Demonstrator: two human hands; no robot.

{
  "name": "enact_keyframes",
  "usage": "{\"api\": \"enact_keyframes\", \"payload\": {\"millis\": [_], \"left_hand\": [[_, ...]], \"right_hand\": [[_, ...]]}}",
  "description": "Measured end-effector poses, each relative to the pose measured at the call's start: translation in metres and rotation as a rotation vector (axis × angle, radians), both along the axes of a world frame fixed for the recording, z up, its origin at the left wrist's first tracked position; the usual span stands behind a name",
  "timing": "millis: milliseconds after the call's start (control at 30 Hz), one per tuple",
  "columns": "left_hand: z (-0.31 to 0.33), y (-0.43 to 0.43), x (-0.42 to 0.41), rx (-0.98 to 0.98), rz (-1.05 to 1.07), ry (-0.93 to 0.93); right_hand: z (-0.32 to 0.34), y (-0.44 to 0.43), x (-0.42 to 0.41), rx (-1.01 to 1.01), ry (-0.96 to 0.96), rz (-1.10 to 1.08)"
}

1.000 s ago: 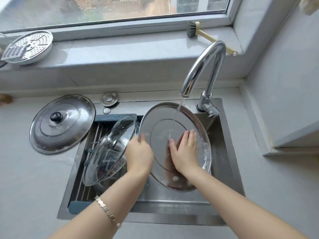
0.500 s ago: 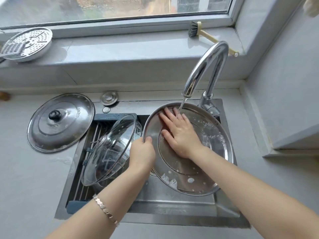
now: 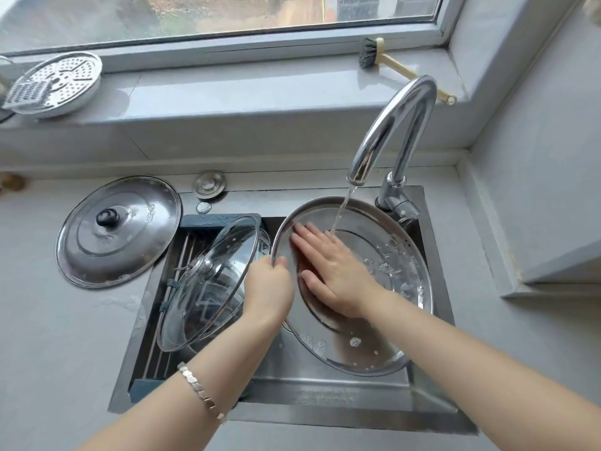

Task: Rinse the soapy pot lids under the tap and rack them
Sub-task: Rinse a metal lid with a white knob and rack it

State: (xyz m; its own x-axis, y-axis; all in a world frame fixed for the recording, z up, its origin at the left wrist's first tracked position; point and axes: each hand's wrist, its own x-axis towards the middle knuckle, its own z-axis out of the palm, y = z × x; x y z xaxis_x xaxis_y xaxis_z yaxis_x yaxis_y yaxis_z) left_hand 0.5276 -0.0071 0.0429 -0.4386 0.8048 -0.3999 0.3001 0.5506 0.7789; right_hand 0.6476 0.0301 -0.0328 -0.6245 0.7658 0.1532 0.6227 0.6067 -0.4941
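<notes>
A large steel pot lid (image 3: 383,323) is held inside-up over the sink, with soap bubbles on its right and lower parts. My left hand (image 3: 268,289) grips its left rim. My right hand (image 3: 331,270) lies flat with straight fingers on the lid's inner surface. Water runs from the chrome tap (image 3: 395,128) onto the lid just beside my right fingers. A glass lid (image 3: 208,284) leans tilted in the dish rack (image 3: 192,226) on the sink's left side. Another steel lid (image 3: 118,231) with a black knob lies on the counter to the left.
The steel sink (image 3: 325,393) is set in a white counter. A sink plug (image 3: 209,184) lies behind the rack. On the windowsill stand a perforated steamer tray (image 3: 55,84) at left and a dish brush (image 3: 400,68) at right. A wall rises at right.
My right hand slid from the lid's lower middle up toward its upper left, under the water stream. The lid tipped flatter and bubbles gathered on its right side.
</notes>
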Motion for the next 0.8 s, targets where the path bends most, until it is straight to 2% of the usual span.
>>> {"api": "enact_keyframes", "payload": {"millis": [133,233,367,467,533,600,633,700,733,800], "left_hand": [[0.009,0.0,-0.001,0.03,-0.011,0.046],[0.018,0.002,0.001,0.108,-0.03,0.099],[0.019,0.004,0.011,0.265,-0.05,0.22],[0.016,0.006,0.014,0.378,-0.071,0.285],[0.013,0.005,0.013,0.445,-0.092,0.328],[0.009,0.005,0.009,0.471,-0.09,0.357],[0.007,0.005,0.006,0.474,-0.081,0.356],[0.006,0.006,0.004,0.475,-0.043,0.317],[0.006,0.006,0.003,0.469,-0.014,0.283],[0.006,0.004,0.004,0.461,0.05,0.191]], "right_hand": [[-0.013,0.019,0.031,-0.136,-0.01,-0.458],[-0.02,0.007,0.033,-0.171,0.01,-0.585],[-0.023,-0.024,0.011,-0.464,0.186,-0.826],[-0.02,-0.041,-0.001,-0.707,0.291,-0.821],[-0.005,-0.053,-0.006,-0.922,0.347,-0.658],[0.013,-0.064,-0.01,-1.026,0.351,-0.485],[0.02,-0.064,-0.008,-0.99,0.394,-0.492],[0.019,-0.049,0.002,-0.767,0.474,-0.653],[0.014,-0.039,0.009,-0.645,0.468,-0.736],[0.008,-0.02,0.016,-0.441,0.333,-0.817]]}}
